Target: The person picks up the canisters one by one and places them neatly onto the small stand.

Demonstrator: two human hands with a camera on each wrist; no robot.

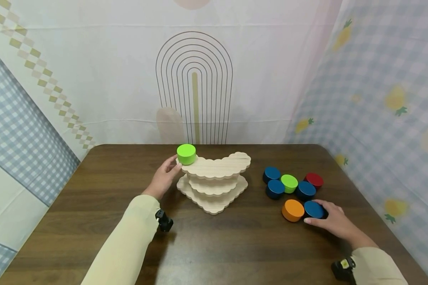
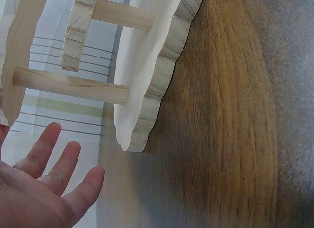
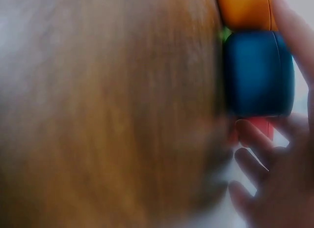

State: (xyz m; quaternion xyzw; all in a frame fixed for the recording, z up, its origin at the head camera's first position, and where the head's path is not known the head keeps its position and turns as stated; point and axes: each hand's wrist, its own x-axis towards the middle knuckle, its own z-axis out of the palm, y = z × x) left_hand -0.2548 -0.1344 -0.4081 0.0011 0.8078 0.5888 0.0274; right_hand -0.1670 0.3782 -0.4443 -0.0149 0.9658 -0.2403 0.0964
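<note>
Nearest us: two cream sleeves (image 1: 126,241), each with a black wrist device, left (image 1: 165,221) and right (image 1: 343,270). All on one dark wood-grain tabletop (image 1: 217,249).

Right hand (image 1: 337,221): thumb and index finger set either side of one blue cylinder (image 1: 314,210), gripping it; other fingers spread apart. The cylinder sits at the right of the tabletop, with one orange cylinder (image 1: 293,210) just beside it on the left.

Behind that pair we count five more: three blue cylinders (image 1: 275,189), one green cylinder (image 1: 289,184) between them, one red cylinder (image 1: 314,181) at far right. On-table total: four blue, one orange, one green, one red.

Left hand (image 1: 165,177): fingers straight and apart, thumb and index at the left end of the stand's top tier. We can't tell if they touch the second green cylinder (image 1: 186,154), which stands upright on that end.

Wooden stand (image 1: 214,168): one unit, three scalloped tiers; two dowels (image 2: 71,85) show in the left wrist view.

Farthest: white backdrop with one nested-arch print (image 1: 194,79); checked cloth (image 1: 363,130) on the right, five clear yellow fruit motifs. One small dark mark at its right edge, too small for us to read.
</note>
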